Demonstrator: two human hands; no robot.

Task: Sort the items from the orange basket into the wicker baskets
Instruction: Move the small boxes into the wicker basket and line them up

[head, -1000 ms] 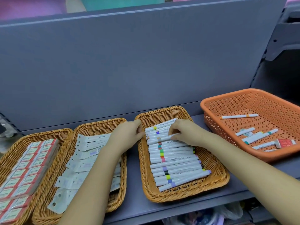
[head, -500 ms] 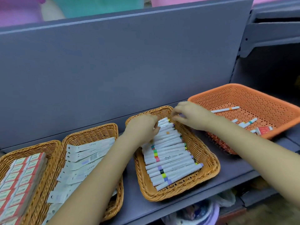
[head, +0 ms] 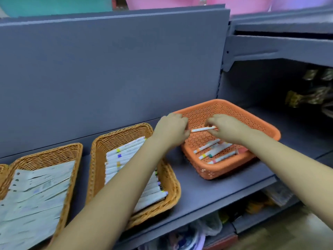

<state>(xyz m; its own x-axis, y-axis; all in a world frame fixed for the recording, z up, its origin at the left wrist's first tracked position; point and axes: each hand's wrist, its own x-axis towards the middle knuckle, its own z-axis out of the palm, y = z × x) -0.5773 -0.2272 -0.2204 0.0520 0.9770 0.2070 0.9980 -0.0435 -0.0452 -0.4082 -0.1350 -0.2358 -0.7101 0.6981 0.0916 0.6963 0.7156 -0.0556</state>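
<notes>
Right of centre, your right hand (head: 227, 128) pinches a white marker (head: 202, 129) above the orange basket (head: 259, 123) — your left hand (head: 172, 131), fingers curled, meets its other end; grip unclear.

Perforated orange plastic basket (head: 252, 121), two rough woven wicker baskets (head: 126, 134), and a smooth matt grey shelf (head: 198, 192).

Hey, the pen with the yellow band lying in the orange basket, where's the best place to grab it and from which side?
Pinch the yellow-band pen around mid-barrel, coming straight down from above. It lies flat on the orange basket floor with other pens close alongside, so only its top is free.
</notes>
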